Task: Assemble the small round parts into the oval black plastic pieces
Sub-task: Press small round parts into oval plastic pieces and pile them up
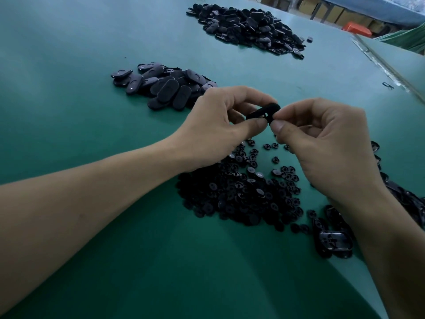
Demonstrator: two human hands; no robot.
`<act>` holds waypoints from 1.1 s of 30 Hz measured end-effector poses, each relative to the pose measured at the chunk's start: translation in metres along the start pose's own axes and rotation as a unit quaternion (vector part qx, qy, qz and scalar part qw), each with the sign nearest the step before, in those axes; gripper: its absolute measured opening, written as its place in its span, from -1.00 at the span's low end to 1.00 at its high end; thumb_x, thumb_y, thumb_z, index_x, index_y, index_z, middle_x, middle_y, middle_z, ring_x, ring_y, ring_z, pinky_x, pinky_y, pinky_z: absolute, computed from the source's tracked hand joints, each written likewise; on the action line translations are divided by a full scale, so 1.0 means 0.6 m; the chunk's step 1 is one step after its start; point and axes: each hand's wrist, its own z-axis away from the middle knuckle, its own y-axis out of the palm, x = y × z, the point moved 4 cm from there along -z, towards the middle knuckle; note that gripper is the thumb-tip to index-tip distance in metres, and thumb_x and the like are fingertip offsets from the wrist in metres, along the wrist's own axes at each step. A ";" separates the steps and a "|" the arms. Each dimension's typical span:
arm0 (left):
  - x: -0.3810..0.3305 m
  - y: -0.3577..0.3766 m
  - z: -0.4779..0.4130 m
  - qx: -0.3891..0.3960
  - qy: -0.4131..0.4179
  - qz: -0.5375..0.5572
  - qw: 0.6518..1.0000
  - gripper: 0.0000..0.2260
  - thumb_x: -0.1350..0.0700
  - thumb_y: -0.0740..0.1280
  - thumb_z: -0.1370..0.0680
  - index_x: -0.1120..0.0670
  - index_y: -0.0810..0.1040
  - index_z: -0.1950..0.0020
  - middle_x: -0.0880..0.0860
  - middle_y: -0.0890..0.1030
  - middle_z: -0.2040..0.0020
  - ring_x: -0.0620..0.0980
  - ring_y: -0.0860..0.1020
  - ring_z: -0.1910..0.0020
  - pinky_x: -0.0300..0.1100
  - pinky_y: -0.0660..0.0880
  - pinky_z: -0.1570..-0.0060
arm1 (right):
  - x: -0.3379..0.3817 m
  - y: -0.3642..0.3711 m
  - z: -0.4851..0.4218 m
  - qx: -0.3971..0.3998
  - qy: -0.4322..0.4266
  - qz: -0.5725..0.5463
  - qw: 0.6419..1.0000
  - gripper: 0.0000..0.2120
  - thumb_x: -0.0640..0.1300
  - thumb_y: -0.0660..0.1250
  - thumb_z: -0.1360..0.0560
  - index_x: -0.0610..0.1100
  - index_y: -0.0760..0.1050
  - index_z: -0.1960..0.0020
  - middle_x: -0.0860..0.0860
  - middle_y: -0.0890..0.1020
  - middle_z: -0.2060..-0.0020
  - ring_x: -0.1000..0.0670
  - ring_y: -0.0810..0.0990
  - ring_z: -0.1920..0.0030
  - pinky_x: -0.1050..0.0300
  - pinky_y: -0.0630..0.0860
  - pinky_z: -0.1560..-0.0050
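– Two hands are up over the green tabletop point(69, 100), with just one oval black piece point(262, 112) between them. It's held clear of the surface, about mid-scene.

– How is it held?

– The left grip point(218, 125) has its thumb and curled fingers closed round the left end. The right grip point(322, 143) pinches the right end, thumb and forefinger pressed tight together, and its other three fingers are loosely curled. I can't tell whether a round part sits under those fingertips.

– And the stock?

– Four heaps, all black. The first is a heap of small round parts point(241, 194) directly below the hands. There are far too many to count, and several strays lie scattered along its far side.

– The ovals?

– Three lots. One heap of oval pieces point(161, 86) lies just beyond the left grip, smooth backs up. There are dozens, overlapping, so I can't give an exact figure. One bigger heap point(248, 28) sits at the far end, well apart from the rest, with a single stray piece point(309, 39) just to its right. The last is a near-right cluster point(335, 242), hollow side up. The right forearm partly hides it, so I can't count those either.

– Anything else?

– One orange crate point(356, 28) beyond the tabletop at far right.
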 end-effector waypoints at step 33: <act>-0.005 -0.006 0.003 -0.020 0.005 0.013 1.000 -0.81 0.29 0.53 -0.44 0.04 0.62 0.09 0.04 0.71 0.23 -0.03 0.70 0.28 -0.21 0.62 0.21 | 0.003 0.003 0.000 0.002 -0.012 0.006 1.000 -0.77 -0.23 0.49 -0.48 0.10 0.61 0.18 0.11 0.69 0.35 0.12 0.69 0.32 0.30 0.57 0.26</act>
